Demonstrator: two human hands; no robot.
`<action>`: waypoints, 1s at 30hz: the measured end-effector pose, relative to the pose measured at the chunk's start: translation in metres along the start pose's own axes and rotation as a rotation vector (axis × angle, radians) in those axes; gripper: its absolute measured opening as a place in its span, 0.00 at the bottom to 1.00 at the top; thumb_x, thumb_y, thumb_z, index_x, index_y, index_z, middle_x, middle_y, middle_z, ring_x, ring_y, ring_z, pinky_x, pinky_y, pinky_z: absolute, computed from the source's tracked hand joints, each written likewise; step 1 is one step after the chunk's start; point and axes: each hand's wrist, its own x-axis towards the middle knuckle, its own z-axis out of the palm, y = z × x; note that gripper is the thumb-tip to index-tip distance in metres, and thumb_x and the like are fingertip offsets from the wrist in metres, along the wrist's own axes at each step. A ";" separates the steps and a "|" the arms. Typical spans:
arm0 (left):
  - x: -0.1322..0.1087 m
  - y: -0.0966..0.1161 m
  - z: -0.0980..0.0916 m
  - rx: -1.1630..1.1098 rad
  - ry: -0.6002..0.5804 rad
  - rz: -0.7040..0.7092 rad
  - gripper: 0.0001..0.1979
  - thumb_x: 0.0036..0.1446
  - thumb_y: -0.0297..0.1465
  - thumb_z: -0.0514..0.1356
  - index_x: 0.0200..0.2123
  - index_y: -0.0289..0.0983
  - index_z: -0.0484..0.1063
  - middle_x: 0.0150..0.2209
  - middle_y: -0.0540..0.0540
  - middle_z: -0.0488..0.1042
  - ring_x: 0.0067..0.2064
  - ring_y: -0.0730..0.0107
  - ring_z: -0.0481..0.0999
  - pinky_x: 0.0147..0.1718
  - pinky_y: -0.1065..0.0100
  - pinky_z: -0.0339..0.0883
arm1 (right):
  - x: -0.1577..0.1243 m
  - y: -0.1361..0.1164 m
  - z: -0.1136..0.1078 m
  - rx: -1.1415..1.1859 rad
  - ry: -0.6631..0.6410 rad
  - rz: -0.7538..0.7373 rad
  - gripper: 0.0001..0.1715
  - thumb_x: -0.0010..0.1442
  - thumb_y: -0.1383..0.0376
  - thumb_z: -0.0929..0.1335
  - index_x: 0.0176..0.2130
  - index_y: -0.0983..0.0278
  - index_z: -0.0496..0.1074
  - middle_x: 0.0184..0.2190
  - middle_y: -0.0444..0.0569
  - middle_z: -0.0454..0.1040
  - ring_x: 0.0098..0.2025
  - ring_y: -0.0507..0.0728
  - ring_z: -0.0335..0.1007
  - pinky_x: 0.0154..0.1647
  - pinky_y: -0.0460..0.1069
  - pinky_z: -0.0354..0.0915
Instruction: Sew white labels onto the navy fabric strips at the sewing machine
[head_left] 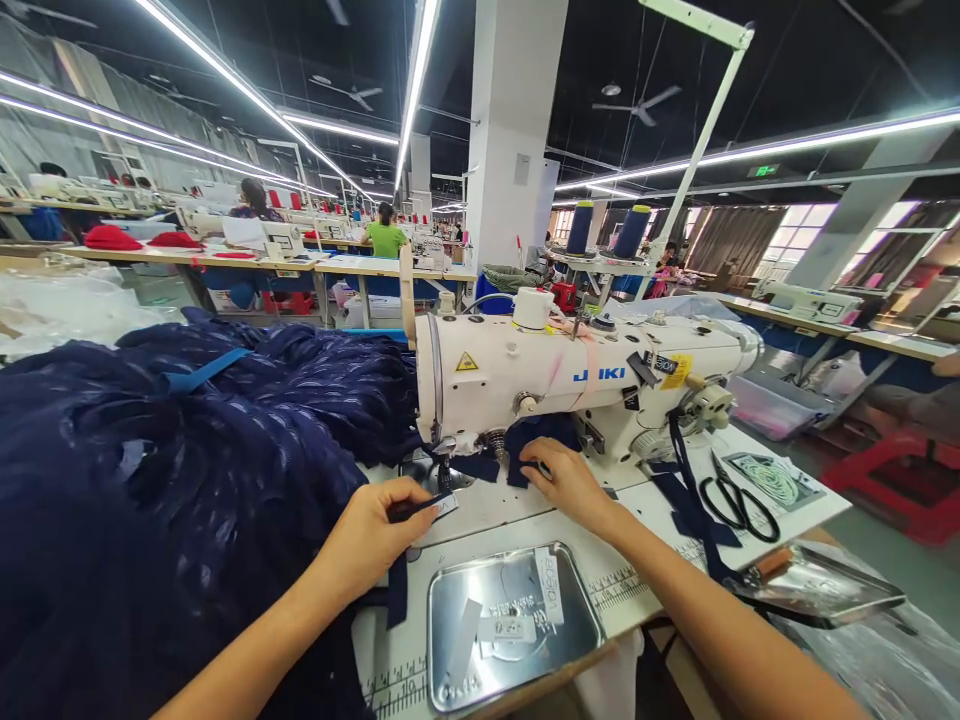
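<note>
My left hand [382, 525] is closed in a pinch on a dark navy fabric strip [397, 590] with a small white printed label [445, 506] at its end, just in front of the needle area. My right hand [562, 480] has its fingers curled on a navy fabric piece [517, 470] under the arm of the white sewing machine [502, 370]; something dark shows between thumb and finger. Close to both hands, a shallow metal tray [442, 620] holds loose labels [550, 590].
A large heap of navy fabric [165, 500] covers the left side. Black scissors [739, 505] lie at the right beside navy strips [694, 510]. A second metal tray [840, 590] sits at the right edge. Behind the machine stand thread cones [630, 232] and other workstations with people.
</note>
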 end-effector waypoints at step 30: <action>0.011 -0.046 0.017 1.248 -0.106 0.922 0.08 0.52 0.21 0.53 0.22 0.32 0.66 0.20 0.47 0.68 0.23 0.67 0.66 0.26 0.65 0.52 | 0.010 -0.045 0.064 -0.422 -0.116 -0.248 0.08 0.54 0.75 0.62 0.26 0.67 0.67 0.30 0.49 0.67 0.33 0.55 0.61 0.34 0.50 0.56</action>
